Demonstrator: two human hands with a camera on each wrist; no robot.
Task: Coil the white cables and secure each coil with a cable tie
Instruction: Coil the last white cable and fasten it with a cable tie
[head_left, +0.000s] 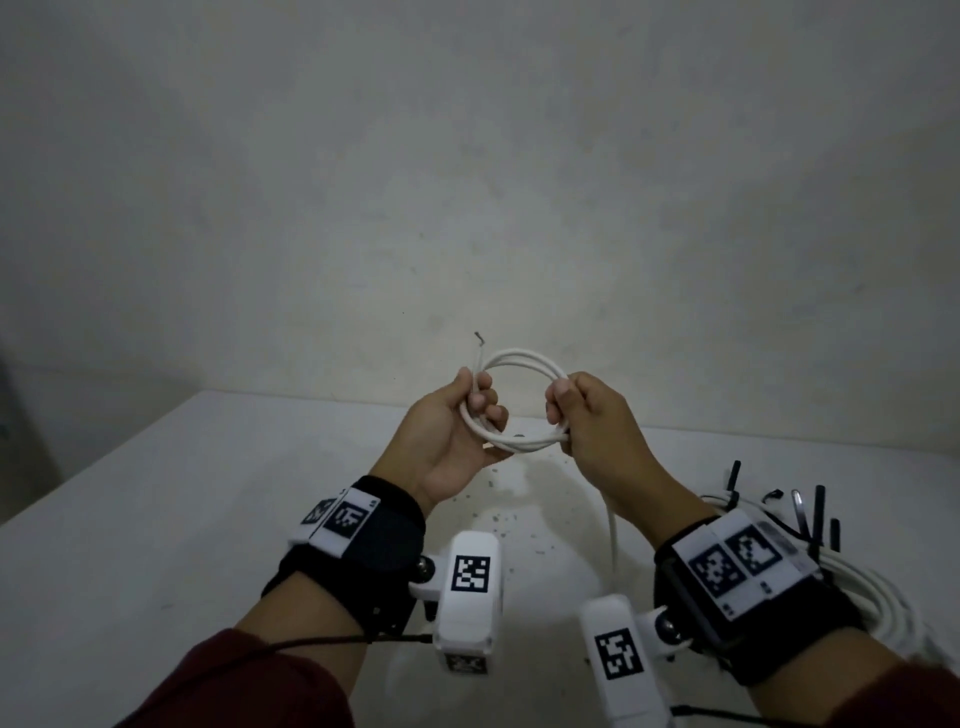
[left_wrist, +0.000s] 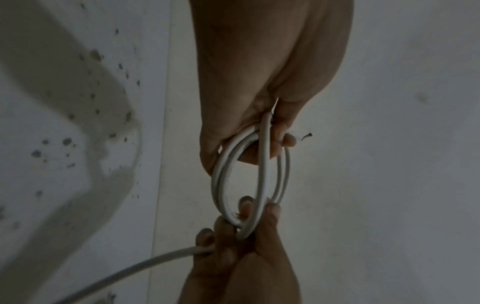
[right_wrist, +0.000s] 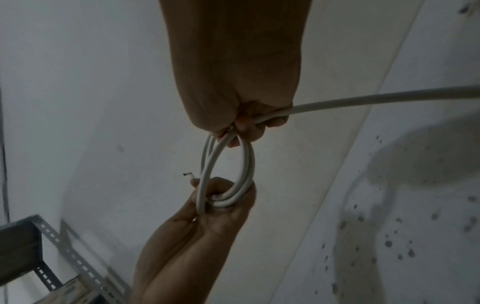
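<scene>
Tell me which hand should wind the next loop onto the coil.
Probably the right hand: the loose cable tail runs out through it, while the left hand grips the coil and its cut end.

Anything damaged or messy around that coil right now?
The cable's free end by the left hand is stripped, with a bent dark wire poking out of the white coil. Small dark specks litter the table under the hands.
</scene>
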